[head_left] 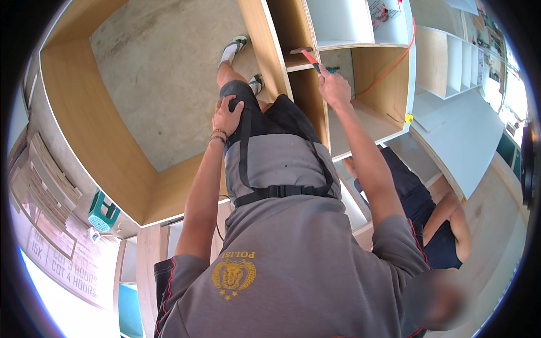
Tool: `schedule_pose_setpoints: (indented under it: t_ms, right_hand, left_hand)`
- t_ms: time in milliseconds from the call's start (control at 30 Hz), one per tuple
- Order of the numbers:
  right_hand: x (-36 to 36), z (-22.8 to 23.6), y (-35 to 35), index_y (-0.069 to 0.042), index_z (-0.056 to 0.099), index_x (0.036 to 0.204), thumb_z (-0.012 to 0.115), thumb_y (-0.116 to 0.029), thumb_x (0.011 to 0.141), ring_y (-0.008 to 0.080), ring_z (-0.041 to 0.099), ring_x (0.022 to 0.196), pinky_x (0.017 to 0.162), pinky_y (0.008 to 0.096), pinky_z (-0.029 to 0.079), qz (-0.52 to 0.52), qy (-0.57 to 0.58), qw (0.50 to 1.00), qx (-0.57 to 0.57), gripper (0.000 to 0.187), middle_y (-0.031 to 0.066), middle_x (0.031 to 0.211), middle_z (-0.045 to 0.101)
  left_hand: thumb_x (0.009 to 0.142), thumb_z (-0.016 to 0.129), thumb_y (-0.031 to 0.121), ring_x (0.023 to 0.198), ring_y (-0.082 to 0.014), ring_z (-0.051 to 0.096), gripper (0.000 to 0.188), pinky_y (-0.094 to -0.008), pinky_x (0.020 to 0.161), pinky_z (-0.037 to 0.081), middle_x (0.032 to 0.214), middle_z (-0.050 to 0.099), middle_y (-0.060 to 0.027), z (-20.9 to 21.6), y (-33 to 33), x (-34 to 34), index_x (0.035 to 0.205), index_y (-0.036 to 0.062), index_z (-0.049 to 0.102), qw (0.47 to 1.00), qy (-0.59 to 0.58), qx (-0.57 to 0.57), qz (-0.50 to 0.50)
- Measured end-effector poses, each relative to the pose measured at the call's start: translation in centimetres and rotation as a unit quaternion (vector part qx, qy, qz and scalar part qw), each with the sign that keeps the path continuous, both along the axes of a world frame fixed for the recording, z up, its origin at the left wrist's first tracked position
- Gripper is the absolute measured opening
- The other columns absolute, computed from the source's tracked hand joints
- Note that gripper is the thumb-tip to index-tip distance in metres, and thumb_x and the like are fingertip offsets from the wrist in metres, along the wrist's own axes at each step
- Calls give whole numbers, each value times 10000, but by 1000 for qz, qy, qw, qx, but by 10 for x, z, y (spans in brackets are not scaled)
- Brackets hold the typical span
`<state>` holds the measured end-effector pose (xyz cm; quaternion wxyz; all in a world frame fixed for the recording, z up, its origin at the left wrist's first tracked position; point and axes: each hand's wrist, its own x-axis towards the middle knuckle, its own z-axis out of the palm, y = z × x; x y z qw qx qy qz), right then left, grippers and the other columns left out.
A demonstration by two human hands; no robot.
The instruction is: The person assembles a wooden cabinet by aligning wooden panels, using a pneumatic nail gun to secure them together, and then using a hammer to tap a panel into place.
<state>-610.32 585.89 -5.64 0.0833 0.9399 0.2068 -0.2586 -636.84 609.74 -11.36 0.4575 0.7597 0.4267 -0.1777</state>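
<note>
1. Hammer point(310, 58), x1: red-and-black handle, upper centre of frame. Head points up-left over a shelf edge in the open cabinet point(383, 76); can't tell if it touches.
2. Right hand point(334, 88): fingers wrapped closed around the lower handle.
3. Left hand point(227, 117): fingers loosely spread, resting on the black shorts point(239, 91) at the leg, left of centre.
4. Writing: grey shirt point(282, 242) has one line of yellow lettering plus one gold emblem point(234, 273) with three stars, lower centre. Banner point(62, 262), lower left: several lines of large lettering.
5. Shoes point(239, 43): two, upper centre.
6. Large wood-faced frame point(93, 121), x1, fills upper left.
7. Orange cord point(395, 66), x1, and yellow tape measure point(408, 118), x1, by the look of it: cabinet's right side.
8. Green plastic stool point(102, 213), x1, left of frame.
9. Co-worker point(445, 225), x1, dark sleeveless top, lower right.
</note>
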Motion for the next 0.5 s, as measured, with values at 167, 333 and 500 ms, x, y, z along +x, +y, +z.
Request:
schedule_pose_setpoints:
  t_ms: [167, 333, 500]
  right_hand:
    - [12, 5, -12, -309, 625, 1407, 562, -332, 1016, 411, 718, 828, 756, 539, 585, 35, -10, 999, 27, 397, 196, 894, 714]
    - [0, 5, 1, -296, 601, 1428, 542, -346, 1031, 408, 735, 839, 758, 541, 592, 13, -12, 1000, 2, 405, 201, 926, 723]
    - [5, 13, -8, -309, 621, 1416, 547, -338, 1022, 403, 724, 801, 735, 540, 589, 72, -1, 997, 33, 402, 181, 875, 713]
  left_hand:
    - [935, 663, 481, 1339, -334, 551, 468, -450, 1104, 456, 1430, 582, -112, 1, 2, 0, 1312, 205, 643, 1000, 6, 1, -3]
    - [934, 665, 483, 1339, -327, 552, 466, -447, 1102, 458, 1436, 579, -107, 1, -1, -2, 1312, 212, 641, 1000, 3, -6, 8]
    - [935, 663, 490, 1346, -326, 549, 465, -453, 1103, 460, 1458, 560, -100, 1, 3, -5, 1315, 222, 636, 1000, -1, -7, 12]
